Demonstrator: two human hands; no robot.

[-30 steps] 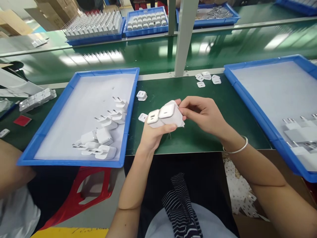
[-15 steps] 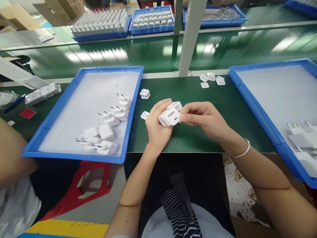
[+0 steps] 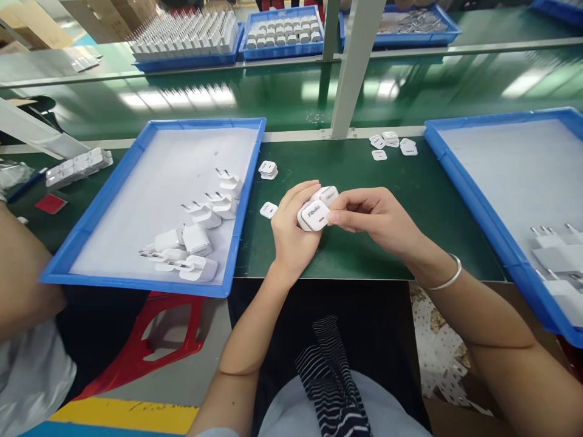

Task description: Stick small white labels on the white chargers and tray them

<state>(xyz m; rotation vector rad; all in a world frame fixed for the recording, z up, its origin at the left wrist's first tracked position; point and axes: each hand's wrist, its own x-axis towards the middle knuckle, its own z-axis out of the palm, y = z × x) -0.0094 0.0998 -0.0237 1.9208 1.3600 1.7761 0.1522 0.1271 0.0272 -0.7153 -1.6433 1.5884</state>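
Note:
My left hand is wrapped round two white chargers, one behind the other. The nearer charger carries a white end cover marked "Fibaks", with a small port slot. Behind it, the end of the second charger shows similar print. The thumb and forefinger of my right hand pinch together at the cover's right edge. On the green bench near my left hand lie a single loose cover and a small stack of covers.
Left, a blue tray holds several chargers with pins. Another blue tray with chargers stands right. Loose covers lie near a metal post. A co-worker's arm is at far left. Filled trays stand behind.
The end cover was askew on the nearer charger and now lies almost flush over its end. Both hands have shifted very slightly, still gripping.

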